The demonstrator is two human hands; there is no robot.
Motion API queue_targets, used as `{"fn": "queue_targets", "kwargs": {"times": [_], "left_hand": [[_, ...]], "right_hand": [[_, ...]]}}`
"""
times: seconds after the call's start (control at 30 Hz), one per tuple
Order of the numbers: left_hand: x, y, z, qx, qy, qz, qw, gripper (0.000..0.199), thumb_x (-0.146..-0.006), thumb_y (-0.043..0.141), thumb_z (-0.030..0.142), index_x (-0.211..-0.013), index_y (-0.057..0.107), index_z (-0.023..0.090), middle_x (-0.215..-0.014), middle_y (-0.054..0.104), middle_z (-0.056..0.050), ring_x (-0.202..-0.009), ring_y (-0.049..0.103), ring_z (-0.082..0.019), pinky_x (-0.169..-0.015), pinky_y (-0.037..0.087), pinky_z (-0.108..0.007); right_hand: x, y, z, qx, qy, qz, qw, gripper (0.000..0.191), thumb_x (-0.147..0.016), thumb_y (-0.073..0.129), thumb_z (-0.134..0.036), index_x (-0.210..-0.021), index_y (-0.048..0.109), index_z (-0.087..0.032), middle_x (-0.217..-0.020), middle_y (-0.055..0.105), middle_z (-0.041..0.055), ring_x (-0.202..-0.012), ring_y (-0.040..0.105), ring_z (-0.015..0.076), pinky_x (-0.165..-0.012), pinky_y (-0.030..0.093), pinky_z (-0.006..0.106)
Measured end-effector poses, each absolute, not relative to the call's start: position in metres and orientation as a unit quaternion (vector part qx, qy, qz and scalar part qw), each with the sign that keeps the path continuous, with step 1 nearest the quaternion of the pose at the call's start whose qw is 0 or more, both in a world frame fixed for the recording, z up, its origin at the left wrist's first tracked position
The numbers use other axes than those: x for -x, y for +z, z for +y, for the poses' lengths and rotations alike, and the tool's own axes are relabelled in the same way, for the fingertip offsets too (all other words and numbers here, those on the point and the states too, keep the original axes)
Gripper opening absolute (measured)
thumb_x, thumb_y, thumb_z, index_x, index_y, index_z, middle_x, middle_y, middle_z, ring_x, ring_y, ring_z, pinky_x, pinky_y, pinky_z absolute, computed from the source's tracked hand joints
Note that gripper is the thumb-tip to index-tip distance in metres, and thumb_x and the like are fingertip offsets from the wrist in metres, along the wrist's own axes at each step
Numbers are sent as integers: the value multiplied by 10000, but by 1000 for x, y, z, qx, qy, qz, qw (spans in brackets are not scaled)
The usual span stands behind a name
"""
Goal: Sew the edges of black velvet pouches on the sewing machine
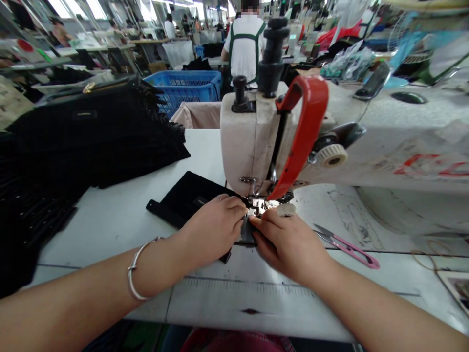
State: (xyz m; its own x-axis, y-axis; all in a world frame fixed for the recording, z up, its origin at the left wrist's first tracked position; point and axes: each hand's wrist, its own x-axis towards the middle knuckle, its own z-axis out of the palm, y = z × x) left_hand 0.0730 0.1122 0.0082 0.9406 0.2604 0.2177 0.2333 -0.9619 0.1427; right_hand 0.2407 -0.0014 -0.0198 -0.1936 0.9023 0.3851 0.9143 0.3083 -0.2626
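Observation:
A black fabric piece (183, 193) lies on the white table, its right edge at the presser foot (257, 207) of the sewing machine (242, 142). My left hand (216, 222) rests over this piece, fingers bent and pressed together at its edge beside the foot. Just right of the foot, my right hand (287, 239) has its fingers closed, the fingertips down near the needle plate (247, 232). What those fingertips pinch, if anything, is hidden. Pink-handled thread snips (348, 247) lie to the right of my right hand.
A tall stack of black fabric pieces (95, 132) fills the table's left side. Behind the table stand a blue plastic basket (186, 85) and a person (244, 46) with their back turned. The machine's red lever (308, 127) hangs above my right hand.

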Motion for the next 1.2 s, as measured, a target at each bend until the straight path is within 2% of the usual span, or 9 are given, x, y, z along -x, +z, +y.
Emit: {"fn": "queue_targets", "kwargs": {"times": [0.13, 0.23, 0.33, 0.43, 0.53, 0.7, 0.87, 1.03, 1.2], "left_hand": [[-70, 15, 125, -970, 131, 165, 122, 235, -913, 518, 135, -1071, 691, 153, -1083, 728, -53, -1032, 660, -191, -953, 525, -355], [-64, 17, 149, -978, 107, 97, 154, 245, -930, 518, 159, -1090, 700, 189, -1131, 724, -25, -1067, 655, -174, -999, 504, -360], [-54, 16, 155, -986, 75, 38, 145, 311, -959, 481, 188, -1227, 640, 191, -1313, 635, -49, -1232, 562, -190, -1099, 424, -415], [-49, 15, 133, -990, 38, 80, 111, 378, -975, 462, 244, -1331, 561, 164, -1407, 555, -83, -1313, 483, -230, -1123, 395, -464], [-49, 12, 98, -984, 54, 148, 78, 400, -994, 420, 270, -1350, 537, 128, -1431, 527, -103, -1329, 456, -264, -1096, 419, -489], [-54, 6, 64, -976, 69, 200, 56, 402, -998, 398, 255, -1334, 544, 90, -1437, 518, -119, -1333, 451, -283, -1077, 436, -496], [-55, 2, 67, -977, 94, 188, 39, 391, -990, 412, 250, -1315, 560, 91, -1405, 547, -126, -1300, 485, -296, -1030, 473, -508], [-54, 2, 73, -980, 122, 157, 31, 384, -978, 450, 262, -1274, 579, 54, -1346, 578, -162, -1244, 516, -321, -1014, 484, -526], [-42, 1, 63, -982, 148, 104, 55, 357, -944, 554, 281, -1223, 603, 63, -1233, 633, -139, -1148, 565, -267, -1000, 513, -439]], "right_hand": [[-241, -19, -3, 583, -5, -773, 248, 271, -946, 482, -202, -1130, 666, -122, -954, 630, 92, -854, 564, 230, -757, 456, 391], [-242, -21, -5, 581, -3, -775, 247, 244, -930, 507, -185, -1106, 672, -144, -949, 633, 81, -879, 574, 230, -774, 460, 391], [-242, -23, -5, 576, -12, -781, 241, 211, -927, 518, -173, -1070, 672, -155, -945, 644, 75, -889, 589, 235, -771, 470, 396], [-243, -24, -6, 565, -19, -787, 249, 207, -929, 512, -146, -1084, 650, -140, -1006, 658, 83, -941, 599, 241, -814, 482, 402], [-245, -24, -7, 543, -16, -797, 265, 246, -920, 500, -106, -1128, 629, -129, -1120, 653, 93, -1011, 592, 240, -868, 491, 396], [-249, -22, -13, 509, -3, -816, 275, 328, -879, 476, -39, -1141, 648, -138, -1121, 670, 81, -1007, 596, 231, -868, 512, 398], [-248, -23, -13, 510, -13, -815, 276, 328, -872, 474, -31, -1117, 666, -134, -1066, 691, 88, -980, 612, 228, -854, 526, 404], [-251, -24, -11, 511, -9, -815, 272, 363, -829, 480, -5, -1127, 656, -113, -1093, 684, 101, -990, 614, 233, -840, 530, 406], [-257, -20, -13, 485, 40, -819, 305, 317, -844, 488, -15, -1057, 683, -147, -1007, 693, 60, -891, 611, 204, -785, 523, 373]]}}
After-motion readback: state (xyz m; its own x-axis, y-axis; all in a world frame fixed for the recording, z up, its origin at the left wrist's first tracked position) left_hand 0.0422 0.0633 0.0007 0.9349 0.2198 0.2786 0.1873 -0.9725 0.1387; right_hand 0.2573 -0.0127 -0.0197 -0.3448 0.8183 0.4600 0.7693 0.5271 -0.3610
